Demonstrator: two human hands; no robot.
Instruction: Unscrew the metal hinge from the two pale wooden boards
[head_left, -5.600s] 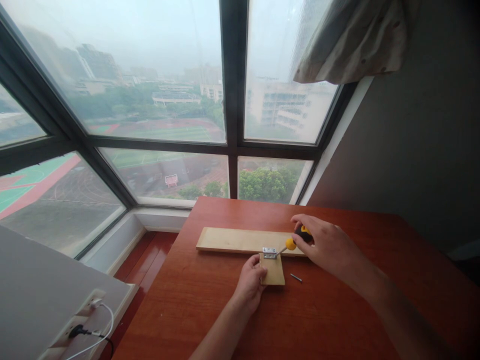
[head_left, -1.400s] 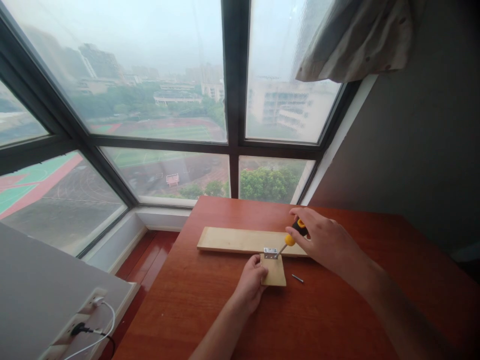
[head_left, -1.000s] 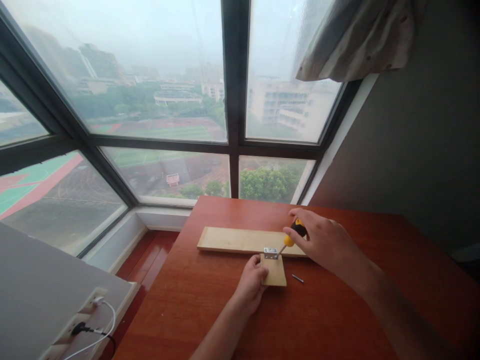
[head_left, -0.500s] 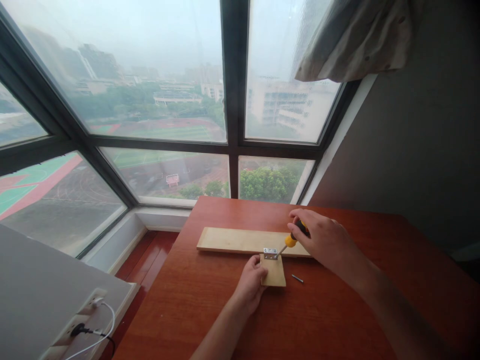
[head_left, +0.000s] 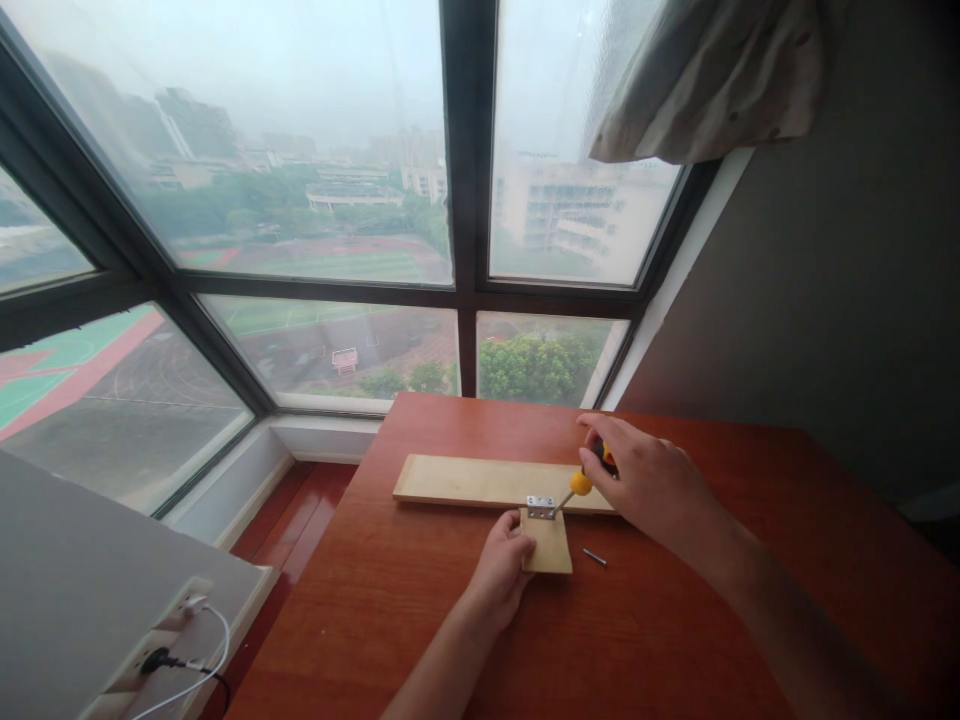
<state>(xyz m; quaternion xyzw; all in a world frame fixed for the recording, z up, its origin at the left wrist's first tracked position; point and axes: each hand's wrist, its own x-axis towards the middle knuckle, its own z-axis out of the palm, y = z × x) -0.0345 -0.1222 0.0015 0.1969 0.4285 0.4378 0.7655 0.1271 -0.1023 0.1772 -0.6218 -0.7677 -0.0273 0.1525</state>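
Gripping a screwdriver (head_left: pixel 583 479) by its yellow-and-black handle, the right hand (head_left: pixel 645 485) was closed round the tool, fingers curled over the grip; the thin shaft ran down and to the left from the handle, its tip meeting a small metal hinge (head_left: pixel 540 507); the hinge sat across the seam between a long wooden board (head_left: pixel 465 481) and a small wooden block (head_left: pixel 549 544); the board lay flat on the red-brown bench (head_left: pixel 675 640), running left to right, and the block butted against its near edge; the left hand (head_left: pixel 499 570) rested on the bench just left of the block, thumb and fingertips pressed to the block's left edge, hand loosely cupped and holding nothing else; whether it pinched the block or merely braced it could not be told; the hinge lay between the two hands, just beyond the left fingertips and down-left of the right fist; a loose screw (head_left: pixel 594 556) lay on the bench just right of the block, below the right hand and apart from it; beyond the bench's far edge, large window panes (head_left: pixel 315 180) showed a hazy sports ground; a bundled curtain (head_left: pixel 712 80) hung at upper right; a white cable (head_left: pixel 202 650) ran from a socket at lower left.
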